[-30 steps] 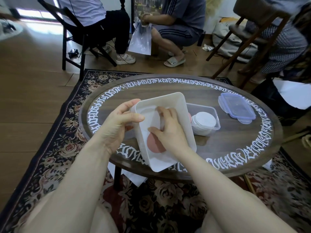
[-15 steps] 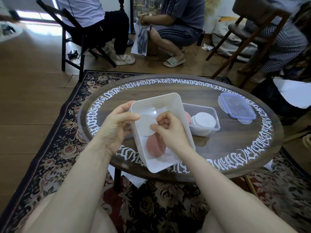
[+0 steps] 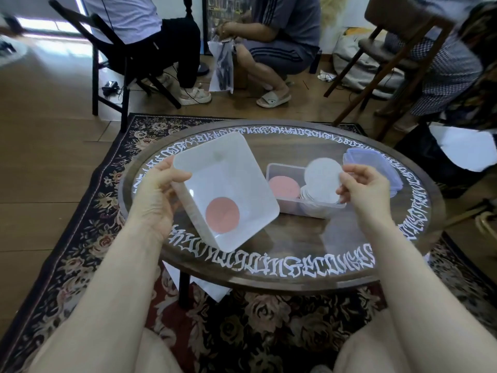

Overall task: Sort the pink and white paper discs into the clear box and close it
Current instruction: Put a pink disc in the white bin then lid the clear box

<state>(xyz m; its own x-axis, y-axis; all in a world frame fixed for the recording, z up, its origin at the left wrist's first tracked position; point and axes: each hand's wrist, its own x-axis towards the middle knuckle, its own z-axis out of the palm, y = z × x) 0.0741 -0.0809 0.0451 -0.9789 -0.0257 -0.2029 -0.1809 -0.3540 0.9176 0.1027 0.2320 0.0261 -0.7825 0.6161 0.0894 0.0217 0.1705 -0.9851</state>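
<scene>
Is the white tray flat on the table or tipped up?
Tipped up: the left hand grips the white tray by its rim, and a pink disc sits at the low end.

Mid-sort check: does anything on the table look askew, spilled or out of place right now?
Nothing spilled. The white plastic tray sits tilted, lifted by the left hand, one pink paper disc inside. The right hand pinches a white paper disc above the clear plastic box; its blue-rimmed lid lies off.

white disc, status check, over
Right hand pinches white disc above clear box. Left hand tilts white tray, one pink disc left. Path clear.
</scene>
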